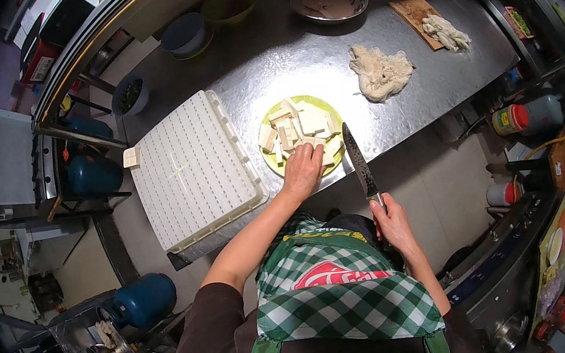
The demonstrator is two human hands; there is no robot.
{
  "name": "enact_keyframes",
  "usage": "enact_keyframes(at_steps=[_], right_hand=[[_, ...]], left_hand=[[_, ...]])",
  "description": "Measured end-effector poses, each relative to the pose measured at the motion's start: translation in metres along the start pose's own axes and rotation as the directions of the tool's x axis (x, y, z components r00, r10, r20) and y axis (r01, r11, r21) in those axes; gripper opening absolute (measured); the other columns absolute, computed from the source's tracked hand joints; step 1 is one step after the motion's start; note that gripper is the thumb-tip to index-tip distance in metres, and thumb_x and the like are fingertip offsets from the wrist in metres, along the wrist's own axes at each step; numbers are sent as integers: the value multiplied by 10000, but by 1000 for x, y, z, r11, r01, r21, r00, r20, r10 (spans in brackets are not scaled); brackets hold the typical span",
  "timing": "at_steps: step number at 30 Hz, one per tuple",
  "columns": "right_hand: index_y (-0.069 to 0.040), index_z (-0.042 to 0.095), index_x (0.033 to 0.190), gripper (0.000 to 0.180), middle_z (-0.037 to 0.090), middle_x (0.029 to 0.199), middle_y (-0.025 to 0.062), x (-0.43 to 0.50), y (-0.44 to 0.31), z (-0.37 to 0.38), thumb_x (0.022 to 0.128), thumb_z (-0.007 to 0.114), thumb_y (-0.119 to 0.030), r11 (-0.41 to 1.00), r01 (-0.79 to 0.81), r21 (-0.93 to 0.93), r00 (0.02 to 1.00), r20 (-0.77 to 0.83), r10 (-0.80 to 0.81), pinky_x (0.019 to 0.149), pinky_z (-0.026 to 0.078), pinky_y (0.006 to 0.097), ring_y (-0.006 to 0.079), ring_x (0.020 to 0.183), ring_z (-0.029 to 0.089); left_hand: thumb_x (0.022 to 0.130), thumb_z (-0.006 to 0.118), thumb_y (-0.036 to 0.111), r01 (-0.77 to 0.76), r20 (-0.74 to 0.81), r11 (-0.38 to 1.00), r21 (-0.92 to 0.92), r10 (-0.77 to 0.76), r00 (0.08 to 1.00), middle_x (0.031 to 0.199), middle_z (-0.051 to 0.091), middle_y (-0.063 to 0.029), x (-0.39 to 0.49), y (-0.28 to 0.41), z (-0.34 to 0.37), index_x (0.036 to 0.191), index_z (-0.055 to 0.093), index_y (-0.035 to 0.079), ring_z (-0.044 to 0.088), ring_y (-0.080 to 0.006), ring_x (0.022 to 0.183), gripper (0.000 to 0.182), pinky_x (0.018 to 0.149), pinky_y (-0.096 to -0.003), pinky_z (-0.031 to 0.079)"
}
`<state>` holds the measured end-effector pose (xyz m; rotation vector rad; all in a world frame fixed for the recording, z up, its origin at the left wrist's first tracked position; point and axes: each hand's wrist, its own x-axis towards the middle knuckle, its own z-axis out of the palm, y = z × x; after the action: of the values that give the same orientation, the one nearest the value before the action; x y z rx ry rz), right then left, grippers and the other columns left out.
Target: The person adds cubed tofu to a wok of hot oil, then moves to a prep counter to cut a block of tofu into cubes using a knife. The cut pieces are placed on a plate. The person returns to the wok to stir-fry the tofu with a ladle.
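In front of me a yellow-green plate (269, 165) holds a pile of pale cut blocks, apparently tofu (311, 120). My left hand (304, 170) reaches over the plate's near edge, its fingertips down among the blocks. Whether those fingers grip a block is hidden. The handle of a long kitchen knife (358, 162) is in my right hand (392, 218), with the dark-stained blade pointing away from me. The blade's tip comes close to the plate's right rim. To the left lies a white slotted plastic tray (192, 171), and a small pale block (131, 157) rests at its left edge.
The stainless steel table (269, 72) also bears a crumpled cloth (382, 71), a wooden board (414, 20) with another cloth (446, 32), a metal basin (329, 1) and several bowls. A stove (503, 250) stands at right; a blue gas cylinder (144, 299) is at lower left.
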<state>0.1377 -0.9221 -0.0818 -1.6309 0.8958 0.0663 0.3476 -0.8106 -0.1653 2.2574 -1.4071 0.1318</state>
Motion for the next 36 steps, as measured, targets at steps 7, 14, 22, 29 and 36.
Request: enact_keyframes(at_steps=[7, 14, 22, 29, 36], right_hand=[[-45, 486, 908, 205, 457, 570, 8, -7, 3, 27, 953, 481, -244, 985, -84, 147, 994, -51, 93, 352, 385, 251, 93, 400, 456], [-75, 423, 821, 223, 417, 560, -9, -9, -34, 50, 963, 465, -242, 980, 39, 193, 987, -158, -8, 349, 345, 232, 71, 390, 407], [-73, 444, 819, 215, 419, 553, -13, 11, -64, 90, 958, 478, -234, 992, 30, 125, 998, -65, -22, 354, 354, 233, 73, 395, 407], [-61, 461, 821, 209, 434, 550, -8, 9, -61, 107, 953, 484, -222, 997, 12, 75, 999, -51, -9, 356, 354, 235, 77, 392, 411], [-53, 474, 847, 207, 443, 552, -7, -1, -50, 101, 954, 486, -230, 993, 11, 116, 997, -82, -1, 359, 351, 237, 79, 400, 423]], left_hand=[[679, 742, 157, 8, -77, 965, -261, -29, 997, 920, 483, -143, -20, -11, -37, 1037, 517, 28, 510, -318, 873, 442, 748, -390, 455], [732, 668, 64, 298, -432, 951, -80, -302, 850, 968, 516, -160, -79, -165, -174, 958, 560, 9, 503, -310, 937, 256, 835, -390, 415], [846, 555, 458, 810, -382, 484, 332, -716, 584, 1219, 399, -173, -120, -322, -202, 1351, 409, 255, 392, -353, 1130, 564, 880, -482, 394], [810, 619, 414, 768, -324, 451, 455, -720, 614, 1105, 457, -185, -117, -359, -176, 1106, 558, 196, 475, -355, 981, 373, 780, -476, 443], [928, 462, 465, 363, 305, -152, -919, -856, 416, 1022, 606, -133, -110, -314, -198, 1156, 516, 49, 557, -212, 850, 477, 603, -293, 449]])
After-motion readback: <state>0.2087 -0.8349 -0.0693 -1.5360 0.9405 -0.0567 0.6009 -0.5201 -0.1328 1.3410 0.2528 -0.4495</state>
